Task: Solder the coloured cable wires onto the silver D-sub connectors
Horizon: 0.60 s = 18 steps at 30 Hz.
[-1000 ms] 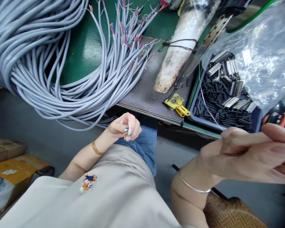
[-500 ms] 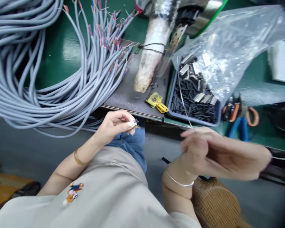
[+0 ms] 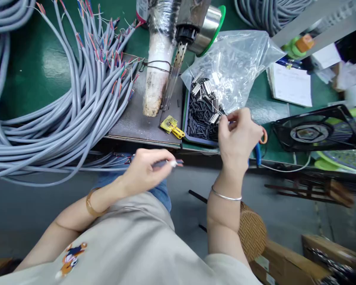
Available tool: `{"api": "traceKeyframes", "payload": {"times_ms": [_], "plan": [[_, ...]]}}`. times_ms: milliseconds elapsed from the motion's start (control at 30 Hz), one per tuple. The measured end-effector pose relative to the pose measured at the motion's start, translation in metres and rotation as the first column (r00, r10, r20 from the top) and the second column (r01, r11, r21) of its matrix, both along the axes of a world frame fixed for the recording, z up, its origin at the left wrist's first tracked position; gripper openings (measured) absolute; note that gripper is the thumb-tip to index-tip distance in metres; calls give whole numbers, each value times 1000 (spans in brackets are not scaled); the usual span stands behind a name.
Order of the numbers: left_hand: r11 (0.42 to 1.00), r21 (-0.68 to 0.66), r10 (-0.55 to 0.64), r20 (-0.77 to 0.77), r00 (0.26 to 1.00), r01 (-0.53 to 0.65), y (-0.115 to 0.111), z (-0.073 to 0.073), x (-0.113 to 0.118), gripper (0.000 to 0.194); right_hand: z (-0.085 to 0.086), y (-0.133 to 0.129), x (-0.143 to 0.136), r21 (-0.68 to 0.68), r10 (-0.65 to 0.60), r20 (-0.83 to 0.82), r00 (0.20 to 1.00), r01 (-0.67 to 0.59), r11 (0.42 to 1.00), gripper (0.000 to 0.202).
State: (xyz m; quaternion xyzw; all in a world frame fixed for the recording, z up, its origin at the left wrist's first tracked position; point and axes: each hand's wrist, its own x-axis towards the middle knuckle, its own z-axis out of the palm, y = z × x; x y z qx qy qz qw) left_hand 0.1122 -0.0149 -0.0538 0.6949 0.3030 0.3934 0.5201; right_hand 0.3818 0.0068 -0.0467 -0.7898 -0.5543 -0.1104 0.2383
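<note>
My left hand (image 3: pixel 145 168), in front of the bench edge, pinches a grey cable (image 3: pixel 159 163). Its end points right, with white material and short coloured wires (image 3: pixel 179 162) showing beyond the fingertips, slightly blurred. My right hand (image 3: pixel 240 136) is over the right front corner of a blue tray, thumb and fingers brought together. What they hold, if anything, is hidden. Inside the tray (image 3: pixel 198 140) lie many small black sleeves (image 3: pixel 198 118) and several silvery pin connectors (image 3: pixel 208 88). A clear plastic bag (image 3: pixel 240 63) covers its back right part.
Grey cables with stripped ends (image 3: pixel 80 99) cover the left bench. A white-wrapped stand (image 3: pixel 158 71), a metal nozzle (image 3: pixel 175 75) and a yellow cutter (image 3: pixel 176 130) are left of the tray. Blue-handled pliers (image 3: pixel 258 154), a black fan (image 3: pixel 317 130) and papers (image 3: pixel 292 85) lie right.
My right hand has moved up to the tray's corner, and the thin wire it held no longer shows. My left hand still holds the cable end. The view has shifted right.
</note>
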Motion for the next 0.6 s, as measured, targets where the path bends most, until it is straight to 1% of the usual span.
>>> {"api": "traceKeyframes", "payload": {"times_ms": [33,67,133,167,233,300,367,433,533,600], "plan": [[988,-28,149,-15,989,-149,4,-5,-6,12,-2,4,-6,-54,-31,33,999,33,998,8],[959,-63,275,-12,961,-275,9,-9,-13,10,-2,7,-13,-116,-48,57,997,54,992,8],[890,-167,433,23,901,-424,18,-15,-27,8,-2,14,-25,-239,-62,82,995,80,968,10],[858,-222,485,53,873,-463,21,-18,-34,8,-1,17,-28,-282,-62,87,994,84,956,11],[825,-318,527,132,840,-467,26,-21,-43,10,1,21,-29,-321,-72,94,993,99,942,11],[815,-393,524,185,831,-427,27,-22,-48,13,1,23,-24,-299,-83,79,993,103,949,6],[804,-455,515,213,830,-382,27,-22,-47,15,0,22,-16,-244,-80,36,996,87,966,4],[790,-502,513,230,827,-351,25,-21,-44,17,0,19,-8,-189,-58,-29,998,52,981,8],[780,-534,511,244,824,-326,25,-18,-40,20,0,13,0,-102,9,-144,990,-24,995,9],[778,-543,507,246,826,-316,24,-16,-39,22,-1,10,3,-26,69,-239,969,-78,997,9]]}}
